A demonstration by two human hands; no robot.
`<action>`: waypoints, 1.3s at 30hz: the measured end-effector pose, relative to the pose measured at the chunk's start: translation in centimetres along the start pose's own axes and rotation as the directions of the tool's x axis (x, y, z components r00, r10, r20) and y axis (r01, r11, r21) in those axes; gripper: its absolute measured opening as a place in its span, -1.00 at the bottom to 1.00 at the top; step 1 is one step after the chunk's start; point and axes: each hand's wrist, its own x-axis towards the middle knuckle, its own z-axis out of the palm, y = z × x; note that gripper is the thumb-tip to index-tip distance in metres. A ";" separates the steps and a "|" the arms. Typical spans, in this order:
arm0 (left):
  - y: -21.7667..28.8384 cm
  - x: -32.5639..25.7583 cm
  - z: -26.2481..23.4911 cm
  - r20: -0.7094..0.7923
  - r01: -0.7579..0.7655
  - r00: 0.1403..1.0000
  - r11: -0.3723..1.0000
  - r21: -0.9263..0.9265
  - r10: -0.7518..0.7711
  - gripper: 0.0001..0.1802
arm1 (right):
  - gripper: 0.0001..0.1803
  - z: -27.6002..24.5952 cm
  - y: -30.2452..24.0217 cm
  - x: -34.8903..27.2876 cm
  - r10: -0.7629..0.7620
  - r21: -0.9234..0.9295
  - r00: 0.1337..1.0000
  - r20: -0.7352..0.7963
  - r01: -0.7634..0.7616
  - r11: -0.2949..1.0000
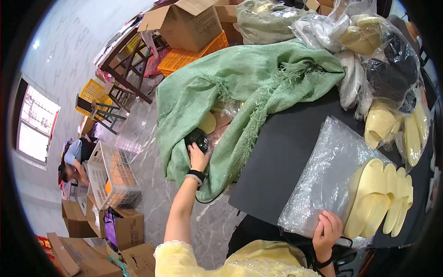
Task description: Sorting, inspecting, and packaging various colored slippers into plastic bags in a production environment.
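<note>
My left hand [199, 158] reaches into the mouth of a green woven sack [194, 92], its fingers on a black, plastic-wrapped item [198, 138] whose kind I cannot make out. Beside that item, a yellow slipper [208, 123] and some clear plastic show inside the sack. On the dark table my right hand [328, 233] rests at the near edge of a stack of clear plastic bags [314, 184], fingers slightly bent and thumb hidden. Just to its right, pale yellow slippers [369, 198] stand in a row against the bags.
Bagged slippers [392, 69] in black, white and yellow pile up on the right. At the back stand a cardboard box [184, 25], an orange crate [194, 55] and another sack [267, 23]. Left on the floor, a person [76, 157] bends by a white crate [113, 175] near open cartons [129, 228].
</note>
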 end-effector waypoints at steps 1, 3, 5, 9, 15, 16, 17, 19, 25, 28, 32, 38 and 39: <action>-1.7 0.4 1.2 -0.005 -0.030 1.000 0.998 0.062 0.030 0.11 | -0.82 -0.1 -0.2 0.1 0.000 0.022 1.000 0.018 0.000 1.000; -3.1 0.8 3.1 -0.099 -0.055 0.992 0.972 0.228 0.079 0.15 | -0.85 -0.3 -0.5 0.4 0.005 0.055 0.999 0.047 -0.008 0.998; -3.0 1.6 3.7 -0.165 -0.048 0.980 0.932 0.358 0.113 0.24 | -0.85 -0.7 -1.1 0.7 0.007 0.053 0.999 0.052 -0.010 0.999; -1.0 6.8 2.8 -0.126 0.020 0.992 0.957 0.291 0.017 -0.06 | -0.86 -0.4 -0.8 0.7 0.003 0.022 0.999 0.054 -0.004 1.000; -4.2 14.0 3.0 0.339 -0.145 0.941 0.917 0.371 0.011 -0.43 | -0.85 -0.8 -1.0 0.9 0.036 0.032 0.996 0.083 -0.039 0.999; -4.3 13.7 3.7 0.253 -0.118 0.967 0.921 0.373 0.021 -0.37 | -0.85 -0.8 -0.9 0.9 0.036 0.025 0.996 0.084 -0.038 0.999; -4.6 12.6 4.5 0.162 -0.087 0.986 0.924 0.373 0.027 -0.31 | -0.85 -0.7 -0.9 0.8 0.030 0.033 0.996 0.085 -0.033 0.999; -1.8 11.6 6.1 0.153 -0.025 0.988 0.936 0.350 -0.030 -0.10 | -0.84 -0.3 -0.6 0.6 0.041 0.014 0.996 0.076 -0.042 0.999; -4.4 10.3 6.6 0.004 -0.013 1.000 0.776 0.631 0.014 -0.06 | -0.85 -0.9 -0.4 1.5 -0.027 0.015 0.998 0.058 0.026 1.000; -0.1 11.3 5.6 0.083 -0.037 0.996 0.750 0.660 -0.023 -0.25 | -0.85 -0.8 -0.3 1.7 -0.017 -0.008 0.999 0.040 0.017 1.000; -2.4 12.7 7.9 -0.086 0.000 0.991 0.648 0.762 0.101 -0.32 | -0.85 -0.7 -0.3 1.5 -0.023 -0.027 0.999 0.037 0.024 0.999; -2.2 12.3 4.2 -0.186 -0.147 0.946 0.861 0.486 0.267 -0.73 | -0.83 -0.8 -0.9 0.6 0.047 0.022 0.995 0.087 -0.049 0.999; -1.6 12.0 2.9 -0.149 -0.178 0.950 0.869 0.461 0.273 -0.71 | -0.83 -0.6 -0.6 0.5 0.034 0.025 0.997 0.075 -0.036 0.999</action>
